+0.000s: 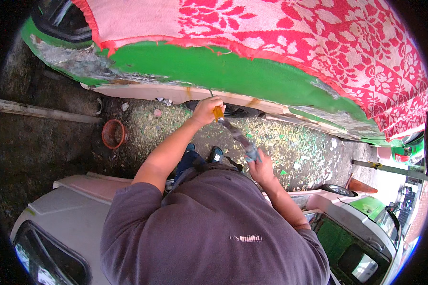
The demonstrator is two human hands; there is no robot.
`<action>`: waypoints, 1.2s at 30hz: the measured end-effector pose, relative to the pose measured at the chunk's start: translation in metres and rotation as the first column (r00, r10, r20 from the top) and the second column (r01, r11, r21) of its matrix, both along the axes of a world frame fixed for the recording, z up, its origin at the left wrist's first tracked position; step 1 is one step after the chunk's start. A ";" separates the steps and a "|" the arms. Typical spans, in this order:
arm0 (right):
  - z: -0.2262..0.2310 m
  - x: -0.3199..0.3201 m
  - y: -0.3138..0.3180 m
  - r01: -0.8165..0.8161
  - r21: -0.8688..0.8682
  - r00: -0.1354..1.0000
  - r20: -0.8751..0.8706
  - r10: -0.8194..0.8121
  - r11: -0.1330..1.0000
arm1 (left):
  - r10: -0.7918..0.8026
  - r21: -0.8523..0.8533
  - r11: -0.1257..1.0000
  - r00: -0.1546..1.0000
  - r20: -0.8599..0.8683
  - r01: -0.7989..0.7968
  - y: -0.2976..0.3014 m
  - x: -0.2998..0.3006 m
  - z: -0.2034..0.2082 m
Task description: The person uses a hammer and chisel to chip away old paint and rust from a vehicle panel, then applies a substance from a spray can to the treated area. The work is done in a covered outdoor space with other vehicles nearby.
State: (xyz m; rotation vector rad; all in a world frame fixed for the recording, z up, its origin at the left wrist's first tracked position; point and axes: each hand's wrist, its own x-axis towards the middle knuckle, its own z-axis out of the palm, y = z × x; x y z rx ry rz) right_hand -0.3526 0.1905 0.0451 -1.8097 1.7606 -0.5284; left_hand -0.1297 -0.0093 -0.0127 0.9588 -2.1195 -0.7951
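My left hand [206,111] is closed around an amber-handled tool [218,113], like a screwdriver or chisel. Its thin shaft rises from my fist toward the lower edge of a green car body panel [171,62]. To the right and nearer to me, my right hand [262,169] grips the bluish end of a long grey tool [238,135]. That tool looks like a hammer, but motion blurs it. Its far end is at the butt of the amber handle; whether they touch, I cannot tell.
A red and pink floral cloth [299,33] drapes over the green car. Paint chips litter the ground [295,142]. An orange-brown bucket [114,133] stands at left, near a long metal bar [43,112]. Parked vehicles are close behind me, including a whitish one [76,209].
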 end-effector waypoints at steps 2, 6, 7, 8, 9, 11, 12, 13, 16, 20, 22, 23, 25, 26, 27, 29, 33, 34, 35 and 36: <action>-0.003 0.004 -0.004 -0.008 0.022 0.999 -0.050 0.009 1.000 | 0.019 0.021 1.000 1.000 0.021 -0.019 -0.001 0.000 -0.010; 0.004 0.003 -0.008 0.096 -0.010 0.990 0.102 -0.095 0.995 | 0.106 -0.020 0.994 0.994 -0.040 -0.107 0.003 0.002 -0.026; 0.012 0.003 -0.006 0.125 0.011 0.982 0.140 -0.125 0.992 | 0.049 -0.028 0.998 0.998 -0.032 -0.050 0.004 0.002 -0.014; 0.019 0.002 -0.003 0.148 0.035 0.973 0.176 -0.152 0.988 | -0.003 -0.036 0.999 1.000 -0.027 0.002 0.008 0.001 -0.004; 0.022 0.001 -0.001 0.170 0.055 0.972 0.157 -0.176 0.984 | -0.014 -0.028 1.000 0.998 -0.053 0.013 0.011 -0.003 -0.001; 0.021 -0.002 -0.002 0.191 0.042 0.968 0.156 -0.195 0.981 | 0.002 -0.021 1.000 0.997 -0.079 -0.003 0.009 -0.010 -0.005; 0.021 -0.003 -0.003 0.201 0.036 0.966 0.156 -0.204 0.979 | 0.010 -0.017 1.000 0.996 -0.092 -0.011 0.009 -0.012 -0.007; 0.024 -0.003 -0.004 0.201 0.055 0.966 0.157 -0.207 0.978 | 0.000 -0.017 1.000 0.996 -0.091 -0.002 0.009 -0.014 -0.006; 0.030 -0.003 -0.005 0.203 0.081 0.964 0.158 -0.213 0.976 | -0.027 -0.015 1.000 0.997 -0.078 0.026 0.008 -0.016 -0.005; 0.024 -0.003 -0.001 0.209 0.082 0.966 0.140 -0.219 0.974 | -0.048 -0.028 0.998 0.999 -0.016 0.047 0.006 -0.013 -0.012; 0.024 -0.002 0.000 0.209 0.096 0.966 0.135 -0.221 0.973 | -0.062 -0.023 0.998 0.998 -0.005 0.062 0.005 -0.012 -0.013; 0.024 -0.001 0.000 0.206 0.098 0.966 0.137 -0.218 0.974 | -0.073 -0.007 0.997 0.997 -0.014 0.073 0.005 -0.012 -0.012; 0.025 0.000 0.001 0.196 0.092 0.971 0.123 -0.206 0.976 | -0.079 0.001 0.997 0.997 -0.017 0.079 0.005 -0.012 -0.009; 0.027 0.001 0.002 0.188 0.084 0.975 0.105 -0.196 0.979 | -0.073 -0.007 0.997 0.997 -0.011 0.073 0.005 -0.013 -0.007; 0.029 0.002 0.004 0.180 0.076 0.979 0.088 -0.186 0.981 | -0.067 -0.014 0.998 0.998 -0.005 0.067 0.005 -0.013 -0.006; 0.012 -0.002 0.015 0.138 -0.070 0.977 0.174 -0.124 0.988 | -0.083 0.040 0.996 0.996 -0.041 0.085 0.002 -0.013 -0.008; -0.018 -0.001 0.008 0.092 0.001 0.992 -0.087 -0.091 0.996 | -0.195 -0.020 0.980 0.978 0.077 0.197 -0.003 -0.017 -0.011; -0.019 -0.002 0.006 0.126 -0.004 0.990 -0.062 -0.126 0.992 | -0.166 -0.051 0.984 0.979 0.118 0.173 -0.001 -0.018 -0.013; -0.019 -0.004 0.004 0.161 -0.008 0.986 -0.036 -0.161 0.987 | -0.137 -0.084 0.985 0.978 0.157 0.151 0.005 -0.022 -0.015; -0.019 -0.008 0.003 0.196 -0.011 0.981 -0.010 -0.196 0.981 | -0.107 -0.117 0.984 0.975 0.196 0.131 0.009 -0.027 -0.017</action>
